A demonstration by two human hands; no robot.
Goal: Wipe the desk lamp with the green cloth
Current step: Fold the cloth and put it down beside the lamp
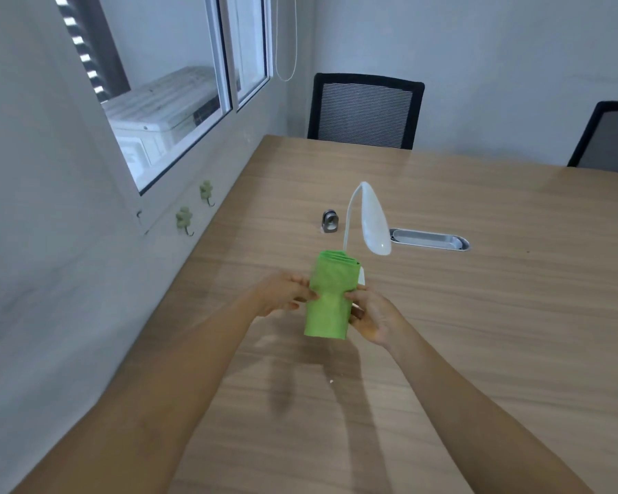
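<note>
A folded green cloth is held upright above the wooden table, between both hands. My left hand pinches its left edge and my right hand pinches its right edge. Just behind the cloth stands a white desk lamp with a thin curved neck and a long oval head that droops to the right. The cloth hides most of the lamp's base; only a white sliver shows at the cloth's right side. Neither hand touches the lamp.
The wooden table runs along a grey wall with a window on the left. A small metal object and a metal cable slot lie behind the lamp. Two black chairs stand at the far edge. Green hooks hang on the wall.
</note>
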